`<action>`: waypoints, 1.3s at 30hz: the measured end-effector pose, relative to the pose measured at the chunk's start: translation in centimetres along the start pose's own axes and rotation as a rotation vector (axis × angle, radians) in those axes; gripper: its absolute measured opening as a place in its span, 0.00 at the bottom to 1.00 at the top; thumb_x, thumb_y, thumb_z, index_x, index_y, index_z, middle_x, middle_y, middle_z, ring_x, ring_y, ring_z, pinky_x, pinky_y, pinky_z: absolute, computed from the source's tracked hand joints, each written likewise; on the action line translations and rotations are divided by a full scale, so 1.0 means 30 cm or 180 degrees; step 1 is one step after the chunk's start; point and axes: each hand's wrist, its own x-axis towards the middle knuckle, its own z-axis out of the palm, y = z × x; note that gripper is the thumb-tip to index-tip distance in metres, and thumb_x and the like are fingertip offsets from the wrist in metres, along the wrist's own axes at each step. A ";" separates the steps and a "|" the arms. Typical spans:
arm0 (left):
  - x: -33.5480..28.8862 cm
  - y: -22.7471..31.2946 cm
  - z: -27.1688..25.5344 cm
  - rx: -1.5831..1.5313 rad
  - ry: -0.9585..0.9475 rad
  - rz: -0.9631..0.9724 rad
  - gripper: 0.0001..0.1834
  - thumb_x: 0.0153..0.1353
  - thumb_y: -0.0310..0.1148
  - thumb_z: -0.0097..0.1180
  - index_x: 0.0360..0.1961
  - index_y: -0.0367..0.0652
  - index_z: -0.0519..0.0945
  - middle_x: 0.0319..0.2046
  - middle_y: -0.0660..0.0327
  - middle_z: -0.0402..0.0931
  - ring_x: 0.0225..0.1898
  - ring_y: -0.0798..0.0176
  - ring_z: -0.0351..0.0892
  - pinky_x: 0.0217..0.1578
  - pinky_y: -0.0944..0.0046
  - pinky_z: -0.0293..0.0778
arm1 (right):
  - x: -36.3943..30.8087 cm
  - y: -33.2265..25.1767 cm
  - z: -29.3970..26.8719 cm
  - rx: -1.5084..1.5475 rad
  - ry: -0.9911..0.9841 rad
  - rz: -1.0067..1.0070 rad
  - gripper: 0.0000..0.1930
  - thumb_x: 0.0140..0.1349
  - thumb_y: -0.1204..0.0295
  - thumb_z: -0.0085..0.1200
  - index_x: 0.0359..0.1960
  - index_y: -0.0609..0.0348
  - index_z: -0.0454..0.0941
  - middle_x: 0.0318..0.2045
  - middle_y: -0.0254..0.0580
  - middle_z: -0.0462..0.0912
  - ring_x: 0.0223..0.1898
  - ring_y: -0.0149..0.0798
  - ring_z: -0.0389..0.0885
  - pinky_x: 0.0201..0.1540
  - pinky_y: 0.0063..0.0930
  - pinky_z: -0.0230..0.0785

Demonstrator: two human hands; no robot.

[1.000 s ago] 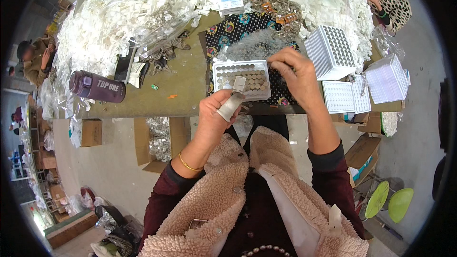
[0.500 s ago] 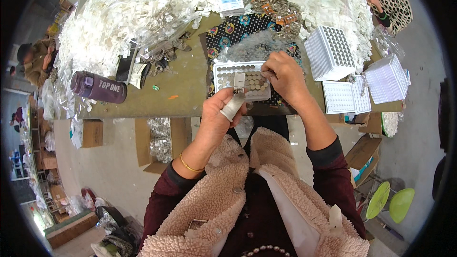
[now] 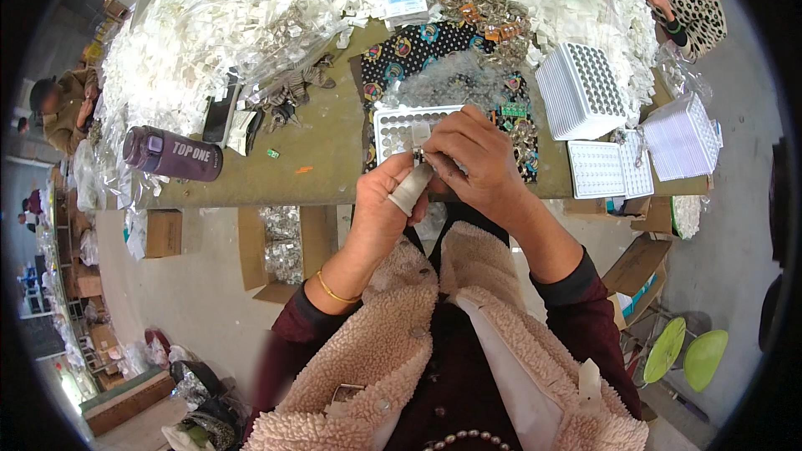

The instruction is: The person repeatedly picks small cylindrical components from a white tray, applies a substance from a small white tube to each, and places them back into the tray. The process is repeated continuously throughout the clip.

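My left hand point(image 3: 380, 205), with a pale cover point(image 3: 409, 192) on its thumb, pinches a small white plastic piece point(image 3: 420, 132) with a metal part at its near end. My right hand point(image 3: 476, 154) is closed against that near end, its fingertips meeting the left ones. Whatever the right fingers hold is too small and covered to make out. Just beyond both hands lies a white tray point(image 3: 378, 127) of small round silvery discs, its right part hidden by my right hand. It rests on a dark patterned cloth point(image 3: 380, 73).
Heaps of white plastic pieces point(image 3: 184, 58) cover the table's far side. A purple bottle point(image 3: 171, 153) lies at the left. Stacked white trays point(image 3: 576, 96) and an open white tray point(image 3: 595, 171) are at the right. Metal parts point(image 3: 480, 8) lie far back. Other people sit beyond both sides.
My right hand has moved left and nearer, from over the disc tray to the white piece in my left hand. The left hand has stayed nearly in place.
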 end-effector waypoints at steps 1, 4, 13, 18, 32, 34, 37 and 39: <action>0.000 0.003 -0.002 0.0039 -0.0042 0.0009 0.08 0.68 0.31 0.51 0.40 0.38 0.79 0.24 0.66 0.79 0.16 0.78 0.66 0.16 0.75 0.58 | 0.000 0.000 0.000 0.0009 0.0047 0.0023 0.09 0.48 0.76 0.63 0.31 0.54 0.77 0.32 0.35 0.76 0.35 0.44 0.75 0.35 0.35 0.71; 0.000 0.013 -0.003 0.0094 -0.0038 0.0053 0.09 0.69 0.31 0.51 0.39 0.37 0.79 0.24 0.64 0.80 0.16 0.78 0.66 0.16 0.76 0.59 | -0.001 0.000 -0.009 0.0103 -0.0065 0.0114 0.08 0.49 0.75 0.62 0.31 0.55 0.77 0.31 0.36 0.76 0.35 0.44 0.75 0.35 0.36 0.71; -0.004 0.002 0.022 0.0310 0.0334 0.0166 0.10 0.69 0.31 0.52 0.40 0.35 0.80 0.23 0.63 0.79 0.15 0.78 0.67 0.15 0.76 0.59 | -0.005 0.001 -0.027 0.0364 -0.0662 0.0328 0.05 0.55 0.75 0.59 0.33 0.56 0.78 0.31 0.39 0.76 0.38 0.47 0.76 0.36 0.37 0.71; -0.004 0.017 -0.006 0.0282 0.0213 0.0296 0.09 0.66 0.30 0.56 0.39 0.35 0.83 0.20 0.63 0.78 0.15 0.78 0.65 0.14 0.76 0.55 | -0.029 -0.020 -0.029 0.1526 0.0105 0.1269 0.06 0.61 0.77 0.60 0.39 0.63 0.81 0.34 0.35 0.80 0.36 0.31 0.79 0.40 0.24 0.70; -0.013 0.021 -0.035 -0.0612 -0.0598 -0.0535 0.13 0.66 0.38 0.58 0.41 0.38 0.84 0.31 0.58 0.83 0.16 0.74 0.67 0.20 0.74 0.65 | -0.033 -0.019 -0.050 0.3493 -0.0207 0.2270 0.05 0.62 0.76 0.62 0.38 0.65 0.82 0.32 0.33 0.82 0.29 0.24 0.79 0.24 0.17 0.70; -0.012 0.002 -0.044 -0.0781 -0.0560 -0.0513 0.12 0.65 0.37 0.60 0.42 0.40 0.84 0.32 0.59 0.83 0.18 0.75 0.68 0.20 0.74 0.63 | -0.036 -0.022 -0.046 0.3271 -0.0191 0.2007 0.05 0.61 0.76 0.62 0.37 0.64 0.83 0.33 0.35 0.82 0.31 0.26 0.80 0.28 0.18 0.72; -0.007 -0.020 -0.040 -0.0835 -0.0409 -0.0347 0.11 0.63 0.35 0.62 0.43 0.42 0.85 0.30 0.63 0.81 0.20 0.76 0.68 0.19 0.76 0.59 | -0.043 -0.028 -0.037 0.2666 -0.0030 0.1453 0.05 0.59 0.77 0.63 0.36 0.62 0.83 0.34 0.37 0.83 0.34 0.29 0.81 0.34 0.21 0.74; -0.008 -0.017 -0.035 -0.1149 -0.0393 -0.0429 0.12 0.60 0.36 0.66 0.43 0.42 0.85 0.29 0.65 0.80 0.21 0.75 0.69 0.20 0.74 0.61 | -0.043 -0.026 -0.036 0.2184 0.0017 0.1044 0.06 0.56 0.79 0.63 0.36 0.61 0.84 0.36 0.40 0.85 0.37 0.35 0.82 0.41 0.26 0.74</action>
